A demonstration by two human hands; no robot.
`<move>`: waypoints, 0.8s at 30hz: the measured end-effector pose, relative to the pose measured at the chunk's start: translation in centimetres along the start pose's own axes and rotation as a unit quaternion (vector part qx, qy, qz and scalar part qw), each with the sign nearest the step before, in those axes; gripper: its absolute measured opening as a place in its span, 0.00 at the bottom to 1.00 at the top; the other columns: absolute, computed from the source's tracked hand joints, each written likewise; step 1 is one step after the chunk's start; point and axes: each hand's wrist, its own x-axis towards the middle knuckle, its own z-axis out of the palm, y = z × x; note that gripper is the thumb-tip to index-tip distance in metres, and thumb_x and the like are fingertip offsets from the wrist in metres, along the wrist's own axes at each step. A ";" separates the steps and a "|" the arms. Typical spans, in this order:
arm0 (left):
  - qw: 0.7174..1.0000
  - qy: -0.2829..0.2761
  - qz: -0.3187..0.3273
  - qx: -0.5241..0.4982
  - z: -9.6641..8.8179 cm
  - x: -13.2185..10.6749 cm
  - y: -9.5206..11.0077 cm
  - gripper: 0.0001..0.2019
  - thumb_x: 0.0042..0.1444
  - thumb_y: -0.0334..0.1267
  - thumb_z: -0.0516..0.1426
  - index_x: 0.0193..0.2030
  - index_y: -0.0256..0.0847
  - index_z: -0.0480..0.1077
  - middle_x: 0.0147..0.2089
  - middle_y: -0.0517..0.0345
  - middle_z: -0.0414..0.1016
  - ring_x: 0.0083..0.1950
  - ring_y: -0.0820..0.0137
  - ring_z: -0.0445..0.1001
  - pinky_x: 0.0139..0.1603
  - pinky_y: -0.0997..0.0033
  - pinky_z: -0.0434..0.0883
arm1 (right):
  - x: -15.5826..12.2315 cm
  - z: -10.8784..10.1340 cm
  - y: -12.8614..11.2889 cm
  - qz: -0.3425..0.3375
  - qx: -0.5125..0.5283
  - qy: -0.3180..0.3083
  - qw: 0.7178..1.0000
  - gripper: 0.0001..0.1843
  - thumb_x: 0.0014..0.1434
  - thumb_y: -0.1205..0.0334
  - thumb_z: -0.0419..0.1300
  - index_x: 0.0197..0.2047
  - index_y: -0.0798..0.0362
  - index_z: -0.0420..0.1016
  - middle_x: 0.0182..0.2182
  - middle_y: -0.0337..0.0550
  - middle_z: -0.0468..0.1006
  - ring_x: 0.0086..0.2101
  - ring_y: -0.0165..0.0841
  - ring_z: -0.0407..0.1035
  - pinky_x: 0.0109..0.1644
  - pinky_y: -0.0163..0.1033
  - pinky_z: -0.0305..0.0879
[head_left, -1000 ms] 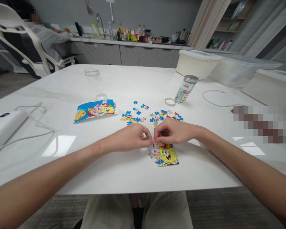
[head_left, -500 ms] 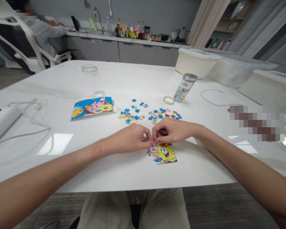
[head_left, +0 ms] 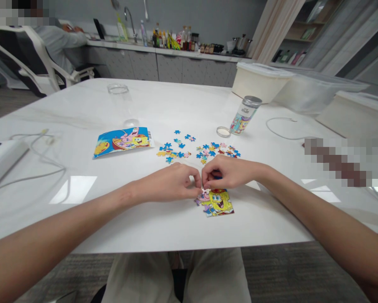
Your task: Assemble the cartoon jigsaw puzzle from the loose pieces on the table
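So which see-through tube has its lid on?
The clear plastic tube with the grey cap, standing on the right of the white table. The other clear tube, on the left, is open on top.

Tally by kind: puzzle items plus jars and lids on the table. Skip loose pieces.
Assembled puzzle section: 1
Picture card: 1
Printed tube: 1
Clear jar: 1
Loose lid: 1
Total: 5
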 end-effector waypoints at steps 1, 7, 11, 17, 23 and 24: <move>1.000 0.002 0.002 0.001 0.0 0.0 0.0 0.10 0.56 0.43 0.57 0.36 0.40 0.74 0.19 0.69 0.61 0.22 0.76 0.59 0.30 0.75 0.57 | 0.0 0.0 0.0 0.001 -0.001 0.000 1.000 0.09 0.57 0.62 0.59 0.33 0.58 0.78 0.20 0.36 0.71 0.20 0.23 0.59 0.25 0.30 0.53; 1.000 0.009 0.011 0.001 0.1 0.0 -0.4 0.09 0.55 0.43 0.58 0.35 0.41 0.74 0.19 0.69 0.61 0.23 0.76 0.60 0.30 0.76 0.58 | -0.1 0.1 -0.2 0.003 -0.012 0.001 1.000 0.09 0.56 0.63 0.58 0.33 0.58 0.78 0.20 0.36 0.71 0.21 0.23 0.61 0.25 0.30 0.54; 1.000 0.011 0.018 -0.004 0.1 0.1 -0.5 0.09 0.55 0.44 0.58 0.35 0.41 0.74 0.19 0.69 0.61 0.22 0.77 0.58 0.29 0.76 0.58 | -0.1 0.1 -0.3 -0.003 -0.015 0.003 1.000 0.09 0.56 0.63 0.58 0.33 0.58 0.78 0.20 0.35 0.70 0.21 0.23 0.61 0.26 0.30 0.54; 1.000 0.014 0.011 -0.009 0.1 0.0 -0.3 0.10 0.55 0.44 0.57 0.35 0.40 0.74 0.19 0.70 0.60 0.21 0.78 0.56 0.28 0.76 0.57 | 0.0 0.0 -0.3 -0.002 -0.010 0.000 1.000 0.08 0.56 0.64 0.58 0.32 0.57 0.77 0.20 0.35 0.70 0.21 0.23 0.59 0.26 0.31 0.53; 1.000 0.006 0.002 -0.016 -0.1 0.0 0.0 0.11 0.56 0.43 0.56 0.34 0.38 0.75 0.18 0.69 0.60 0.20 0.78 0.54 0.28 0.76 0.56 | 0.0 0.0 -0.2 0.016 0.012 -0.002 1.000 0.07 0.56 0.63 0.58 0.31 0.57 0.76 0.20 0.35 0.69 0.21 0.23 0.57 0.26 0.31 0.53; 1.000 0.006 -0.001 -0.015 -0.1 0.0 0.0 0.10 0.56 0.42 0.56 0.33 0.38 0.75 0.18 0.69 0.60 0.20 0.78 0.54 0.27 0.76 0.56 | 0.0 0.0 -0.2 0.019 0.013 -0.001 1.000 0.07 0.55 0.63 0.58 0.31 0.57 0.76 0.20 0.35 0.69 0.21 0.23 0.57 0.25 0.31 0.53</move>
